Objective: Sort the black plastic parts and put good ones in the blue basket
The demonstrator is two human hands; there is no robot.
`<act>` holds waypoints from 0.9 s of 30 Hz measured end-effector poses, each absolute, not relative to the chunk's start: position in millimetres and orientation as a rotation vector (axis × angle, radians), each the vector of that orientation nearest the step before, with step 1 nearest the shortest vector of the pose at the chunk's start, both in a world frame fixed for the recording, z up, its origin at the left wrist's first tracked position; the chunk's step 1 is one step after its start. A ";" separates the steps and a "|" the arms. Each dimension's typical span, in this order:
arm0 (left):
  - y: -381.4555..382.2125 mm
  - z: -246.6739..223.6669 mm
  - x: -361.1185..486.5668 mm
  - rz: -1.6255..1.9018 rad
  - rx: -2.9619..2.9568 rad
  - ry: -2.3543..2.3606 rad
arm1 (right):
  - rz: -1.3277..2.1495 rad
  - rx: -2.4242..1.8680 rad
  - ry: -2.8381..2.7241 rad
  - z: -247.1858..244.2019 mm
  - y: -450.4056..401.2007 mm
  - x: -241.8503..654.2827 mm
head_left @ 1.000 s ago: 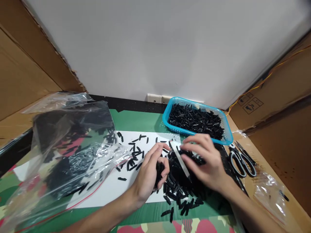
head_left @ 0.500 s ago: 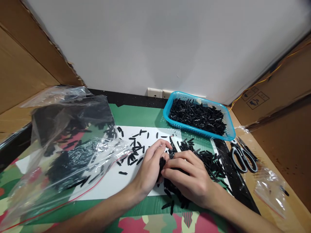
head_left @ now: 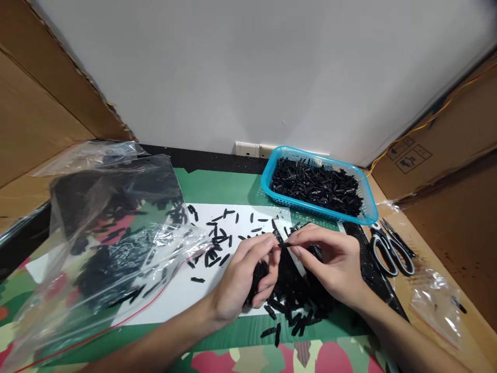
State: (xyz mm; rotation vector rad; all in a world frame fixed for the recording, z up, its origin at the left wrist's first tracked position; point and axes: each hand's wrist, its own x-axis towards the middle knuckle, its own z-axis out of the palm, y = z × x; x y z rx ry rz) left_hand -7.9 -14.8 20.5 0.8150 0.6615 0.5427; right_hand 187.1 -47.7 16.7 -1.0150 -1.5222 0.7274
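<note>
Right hand (head_left: 334,259) has a blue basket (head_left: 266,180) beyond. It pinches a black strip (head_left: 284,245) beside the left hand (head_left: 239,277), cupping a dark clump (head_left: 259,273).

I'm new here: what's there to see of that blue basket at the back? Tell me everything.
The basket is bright, see-through blue and looks like plastic: a shallow, rounded rectangle with a smooth rim and small holes in its sides. It stands upright, set at a slant, its right end nearer the viewer, beyond the right hand and close to the wall. A heap of thin black pieces fills most of it, touching its inside. Neither hand touches it.
</note>
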 end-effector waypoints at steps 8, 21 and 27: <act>-20.8 12.5 -9.6 0.577 1.123 0.782 | 0.894 -1.166 -1.488 19.2 -45.6 186.8; -22.4 7.1 -8.5 0.546 1.226 0.821 | 1.210 -1.178 -1.318 18.4 -45.4 182.6; -23.6 10.7 -7.2 0.616 1.280 0.823 | 1.318 -1.170 -1.241 17.3 -47.3 181.9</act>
